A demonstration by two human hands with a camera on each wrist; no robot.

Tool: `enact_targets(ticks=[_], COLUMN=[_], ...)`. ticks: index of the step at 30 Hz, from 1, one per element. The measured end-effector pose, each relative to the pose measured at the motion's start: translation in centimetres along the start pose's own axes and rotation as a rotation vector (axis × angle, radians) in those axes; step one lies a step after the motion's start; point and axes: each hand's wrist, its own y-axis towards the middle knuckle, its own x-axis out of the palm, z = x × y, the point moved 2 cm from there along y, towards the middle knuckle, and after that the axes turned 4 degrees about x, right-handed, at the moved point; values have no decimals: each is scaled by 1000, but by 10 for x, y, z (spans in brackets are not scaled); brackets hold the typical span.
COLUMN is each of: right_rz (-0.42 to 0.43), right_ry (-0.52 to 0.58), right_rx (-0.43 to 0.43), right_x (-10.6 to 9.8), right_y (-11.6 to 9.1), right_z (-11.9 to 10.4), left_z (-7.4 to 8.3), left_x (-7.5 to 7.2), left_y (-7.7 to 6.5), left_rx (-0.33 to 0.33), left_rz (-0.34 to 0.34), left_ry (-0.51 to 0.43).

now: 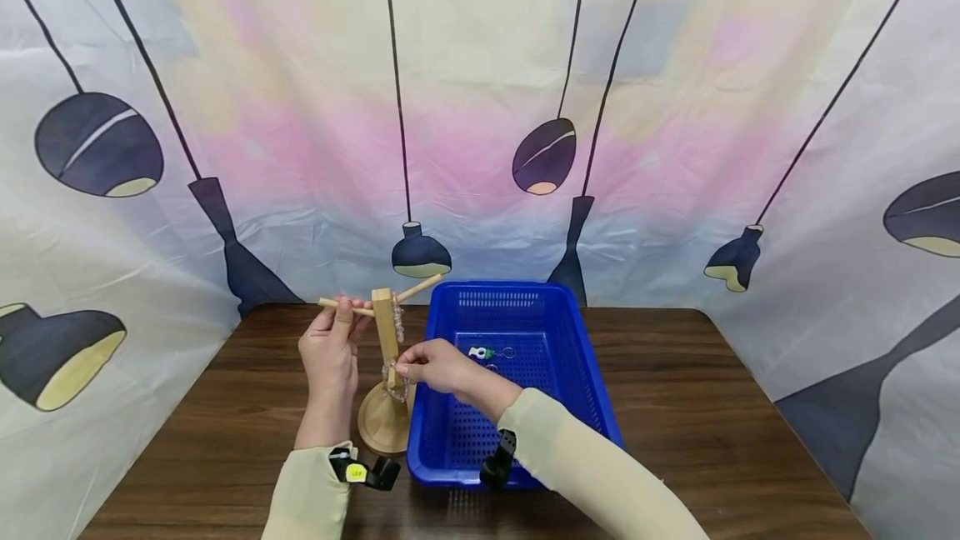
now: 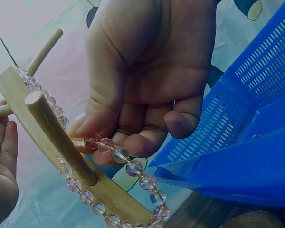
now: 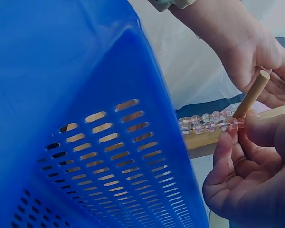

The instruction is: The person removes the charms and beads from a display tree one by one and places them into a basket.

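A wooden peg stand [image 1: 385,327] with a round base stands left of the blue basket. My left hand [image 1: 327,361] grips its upper left peg [image 1: 330,303] with thumb and fingers. My right hand [image 1: 441,367] pinches a bracelet of clear pink beads [image 2: 147,181] by one part, at the stand's lower peg [image 2: 61,137]. The bracelet's loop hangs around that peg in the left wrist view. A second string of clear beads [image 1: 398,319] hangs higher up, by the upper right peg [image 1: 420,287]. Fingers partly hide the pinched beads.
The blue basket [image 1: 450,473] with slotted walls sits right beside the stand, under my right forearm. A keychain with a green and white charm [image 1: 480,352] lies in it. The brown wooden table [image 1: 675,407] ends at a printed backdrop [image 1: 480,148].
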Motion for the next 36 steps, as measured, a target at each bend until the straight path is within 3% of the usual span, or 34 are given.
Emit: enact_targets(ticks=[18,36], right_rz=[-16,-3], right_ry=[-46,-1], right_rx=[-89,-122], right_x=[0,2], right_y=[-8,-18], right_z=[-6,-5], left_z=[0,1], left_x=[0,1], left_y=[1,0], left_rx=[-13,-13], left_rz=[6,4], left_ry=[21,9])
